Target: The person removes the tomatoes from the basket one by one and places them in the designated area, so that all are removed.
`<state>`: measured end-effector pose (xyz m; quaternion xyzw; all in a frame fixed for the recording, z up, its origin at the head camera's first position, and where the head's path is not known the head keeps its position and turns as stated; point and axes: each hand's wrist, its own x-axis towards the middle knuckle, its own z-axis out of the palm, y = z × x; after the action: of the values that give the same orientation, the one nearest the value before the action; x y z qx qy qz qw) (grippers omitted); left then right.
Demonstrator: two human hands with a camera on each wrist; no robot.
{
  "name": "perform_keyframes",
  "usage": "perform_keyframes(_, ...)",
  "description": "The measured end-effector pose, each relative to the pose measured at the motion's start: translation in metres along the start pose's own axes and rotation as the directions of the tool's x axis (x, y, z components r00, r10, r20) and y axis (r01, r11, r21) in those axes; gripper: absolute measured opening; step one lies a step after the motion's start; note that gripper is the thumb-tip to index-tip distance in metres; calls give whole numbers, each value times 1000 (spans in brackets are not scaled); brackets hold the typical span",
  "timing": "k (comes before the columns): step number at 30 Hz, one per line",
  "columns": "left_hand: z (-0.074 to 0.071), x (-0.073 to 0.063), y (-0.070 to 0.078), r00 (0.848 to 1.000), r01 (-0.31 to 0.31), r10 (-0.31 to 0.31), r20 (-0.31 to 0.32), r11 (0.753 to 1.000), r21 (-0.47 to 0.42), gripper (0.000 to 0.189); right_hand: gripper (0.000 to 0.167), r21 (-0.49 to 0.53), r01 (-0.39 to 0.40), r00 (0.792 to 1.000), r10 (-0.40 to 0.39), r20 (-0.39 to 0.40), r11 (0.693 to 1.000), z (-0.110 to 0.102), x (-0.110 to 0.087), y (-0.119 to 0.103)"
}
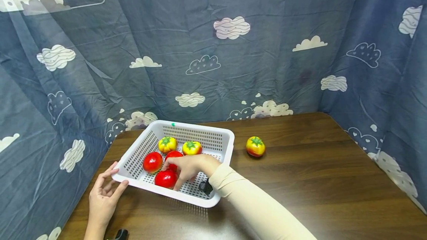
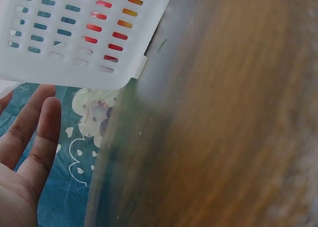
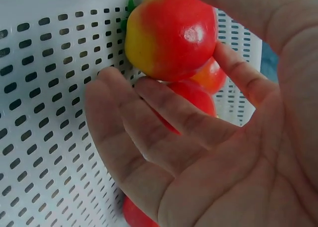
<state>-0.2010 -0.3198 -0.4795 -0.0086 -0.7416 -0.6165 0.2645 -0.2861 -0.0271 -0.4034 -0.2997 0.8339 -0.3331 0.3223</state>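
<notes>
A white plastic basket (image 1: 230,147) with slotted walls stands on the table, tomatoes inside it. At its near left corner my left hand (image 1: 103,197) holds the rim between thumb and fingers; the left wrist view shows some of those fingers (image 2: 47,132) stretched out below the basket. Inside, my right hand (image 1: 188,167) grips the nearest red tomato (image 1: 165,179) between thumb and index finger. Seen from the right wrist, this tomato (image 3: 174,36) has a yellow side, and the other fingers (image 3: 149,122) extend past it. Another red tomato (image 1: 152,162) lies to its left.
Two yellow-red tomatoes with green leaves, one left (image 1: 167,144) and one right (image 1: 192,148), sit at the basket's back. A loose tomato (image 1: 255,146) lies on the brown table (image 1: 310,173) right of the basket. A cloud-patterned curtain (image 1: 260,62) hangs behind the table.
</notes>
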Motion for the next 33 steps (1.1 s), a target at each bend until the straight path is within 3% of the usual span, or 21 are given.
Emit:
perform_keyframes(11,1,0,1,1000,1,-1,-2,1000,-14,49,54,-15,13,1000,-13,-17,1000,1,1,4)
perform_keyframes(15,1,0,2,1000,-2,2,-1,1000,-10,48,51,-102,43,998,-47,-37,994,1,4,3)
perform_keyframes(20,1,0,2,1000,14,-14,-11,1000,7,48,47,-263,74,993,-96,-72,962,4,8,1)
perform_keyframes(28,0,0,1,1000,22,-21,-19,998,53,48,43,-313,84,990,-114,-77,946,5,11,-1)
perform_keyframes(33,0,0,2,1000,15,-14,-18,998,65,48,52,-352,93,992,-118,-52,931,4,10,-1)
